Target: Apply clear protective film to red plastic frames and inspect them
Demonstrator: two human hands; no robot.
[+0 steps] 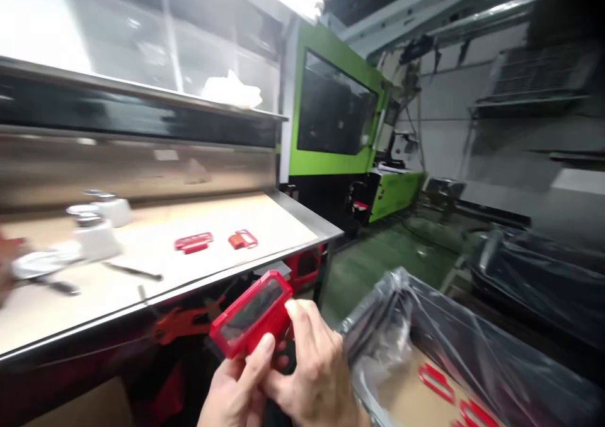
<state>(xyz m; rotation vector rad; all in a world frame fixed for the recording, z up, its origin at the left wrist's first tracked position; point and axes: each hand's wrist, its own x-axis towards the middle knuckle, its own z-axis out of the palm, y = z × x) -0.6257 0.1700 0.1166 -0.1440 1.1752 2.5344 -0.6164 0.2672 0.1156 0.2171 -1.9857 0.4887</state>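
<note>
Both my hands hold one red plastic frame [253,313], tilted, with a long window through its face. My left hand [241,383] grips its lower side, the thumb laid on the red edge. At the right end, my right hand [314,364] is closed on it with bent fingers; some fingertips are hidden behind the part. On the bench beyond lie two smaller groups of red plastic pieces, one in the middle [193,243] and one nearer the right edge [243,239].
White bottles with metal tops [97,238] stand on the bench [155,313] beside a dark thin tool [135,270]. To my right, a bin lined with clear plastic [454,313] holds several red frames [435,383] on cardboard. A green machine [331,105] stands behind.
</note>
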